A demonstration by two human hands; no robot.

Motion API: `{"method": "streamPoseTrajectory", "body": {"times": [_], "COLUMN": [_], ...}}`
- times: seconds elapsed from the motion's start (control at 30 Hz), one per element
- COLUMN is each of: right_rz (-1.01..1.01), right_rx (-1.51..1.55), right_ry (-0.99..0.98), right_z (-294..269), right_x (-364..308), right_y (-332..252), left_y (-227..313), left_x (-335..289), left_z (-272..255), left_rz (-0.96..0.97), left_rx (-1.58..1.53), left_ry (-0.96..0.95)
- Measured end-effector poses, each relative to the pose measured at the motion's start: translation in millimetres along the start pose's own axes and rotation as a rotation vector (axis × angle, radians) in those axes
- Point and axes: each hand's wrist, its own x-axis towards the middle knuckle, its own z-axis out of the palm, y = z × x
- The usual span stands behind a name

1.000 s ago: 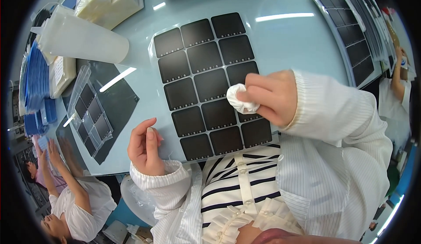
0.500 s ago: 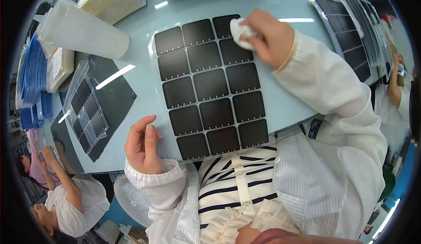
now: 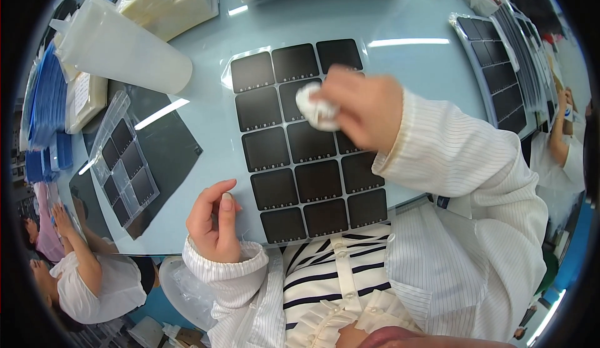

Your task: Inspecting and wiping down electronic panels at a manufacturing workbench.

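We judge the step in hand as wiping: our right hand (image 3: 359,107) pinches a crumpled white soft pad (image 3: 315,106) over the flat sheet of dark rectangular panels (image 3: 317,181), and a next stroke would call for light, even pressure. Our left hand (image 3: 215,226), loosely curled with no object visible in it, is just left of this sheet. Beyond it, the glossy pale-blue table (image 3: 412,73) bears a tapered translucent plastic jug (image 3: 125,51); to its left is a co-worker in white (image 3: 112,285).

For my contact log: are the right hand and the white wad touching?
Touching: the head view shows the right hand gripping the white wad in its fingers.
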Motion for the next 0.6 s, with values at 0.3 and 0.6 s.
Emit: {"method": "streamPoseTrajectory", "body": {"times": [0.3,0.6], "right_rz": [-0.075,-0.090], "right_rx": [0.067,0.074], "right_ry": [0.074,0.067], "right_z": [-0.6,-5.0], "right_x": [6.5,-0.4], "right_y": [12.0,7.5], "left_y": [0.6,0.1], "left_x": [-1.9,1.4], "left_z": [-1.5,0.8], "left_rz": [0.019,0.036], "left_rx": [0.032,0.025], "left_ry": [-0.045,-0.068]}}
